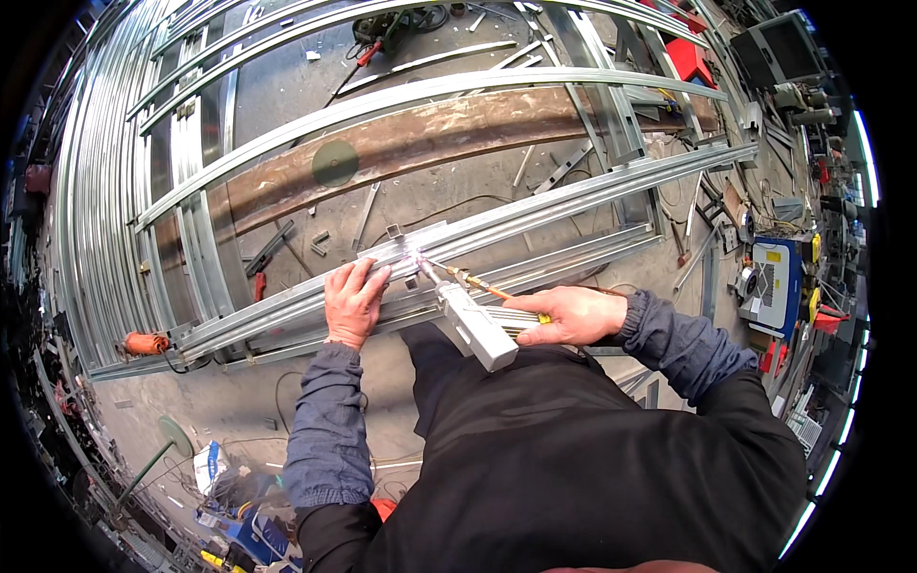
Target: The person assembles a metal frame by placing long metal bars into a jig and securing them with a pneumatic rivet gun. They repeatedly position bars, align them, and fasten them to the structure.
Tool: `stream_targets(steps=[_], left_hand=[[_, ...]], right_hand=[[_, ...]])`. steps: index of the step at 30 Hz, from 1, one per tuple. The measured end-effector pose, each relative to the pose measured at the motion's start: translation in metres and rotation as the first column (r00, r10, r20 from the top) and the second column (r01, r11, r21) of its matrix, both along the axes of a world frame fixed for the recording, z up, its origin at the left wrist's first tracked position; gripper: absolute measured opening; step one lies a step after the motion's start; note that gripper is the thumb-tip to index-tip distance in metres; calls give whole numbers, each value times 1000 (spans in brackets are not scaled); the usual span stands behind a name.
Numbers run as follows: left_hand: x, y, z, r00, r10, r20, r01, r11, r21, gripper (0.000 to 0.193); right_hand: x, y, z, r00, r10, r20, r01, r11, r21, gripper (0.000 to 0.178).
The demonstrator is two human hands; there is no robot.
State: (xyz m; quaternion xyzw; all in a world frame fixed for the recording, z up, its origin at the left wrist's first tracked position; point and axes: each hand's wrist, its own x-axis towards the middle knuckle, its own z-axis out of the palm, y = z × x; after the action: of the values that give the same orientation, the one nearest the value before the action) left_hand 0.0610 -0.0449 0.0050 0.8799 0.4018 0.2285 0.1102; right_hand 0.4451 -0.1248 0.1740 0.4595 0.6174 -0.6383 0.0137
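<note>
My right hand (578,317) is closed around the handle of a welding gun with a grey box-shaped body (480,329). A thin copper-coloured tube (478,284) runs along the gun toward its nozzle. At the nozzle's tip a bright violet-white glow sits on a long galvanized steel rail (564,199). My left hand (353,301) bears on the same rail, just left of the glow, with its fingers bent over the metal. Beside the glow, a small square metal bracket (394,232) stands at the rail's far edge.
Long steel profiles (105,191) lie side by side at the left, with crosspieces forming a frame. A rusty beam (420,132) crosses beneath. An orange grinder (146,344) rests at the left corner. A blue-and-white machine (772,286) stands right. Cables and offcuts litter the floor.
</note>
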Motion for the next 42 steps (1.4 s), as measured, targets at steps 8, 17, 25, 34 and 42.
stream_targets(steps=[8, 17, 25, 34, 42], left_hand=[[3, -1, 7, 993, 68, 101, -57, 993, -107, 67], [2, -2, 3, 992, 76, 105, -63, 991, -119, 67], [-2, -4, -1, 992, 92, 86, -80, 987, -138, 67], [-2, -4, -4, 989, 115, 91, -100, 983, -154, 69], [1, -1, 3, 994, 94, 60, -86, 988, -131, 65]], right_hand=[[2, -1, -1, 1000, 14, 14, -14, 1000, 13, 73], [4, 0, -1, 1000, 16, -3, -16, 1000, -5, 72], [4, -1, -2, 1000, 17, 4, -17, 1000, 2, 71], [4, -4, 3, 1000, 5, 29, -5, 1000, 1, 72], [48, 37, 63, 967, -170, -192, 84, 917, -390, 67]])
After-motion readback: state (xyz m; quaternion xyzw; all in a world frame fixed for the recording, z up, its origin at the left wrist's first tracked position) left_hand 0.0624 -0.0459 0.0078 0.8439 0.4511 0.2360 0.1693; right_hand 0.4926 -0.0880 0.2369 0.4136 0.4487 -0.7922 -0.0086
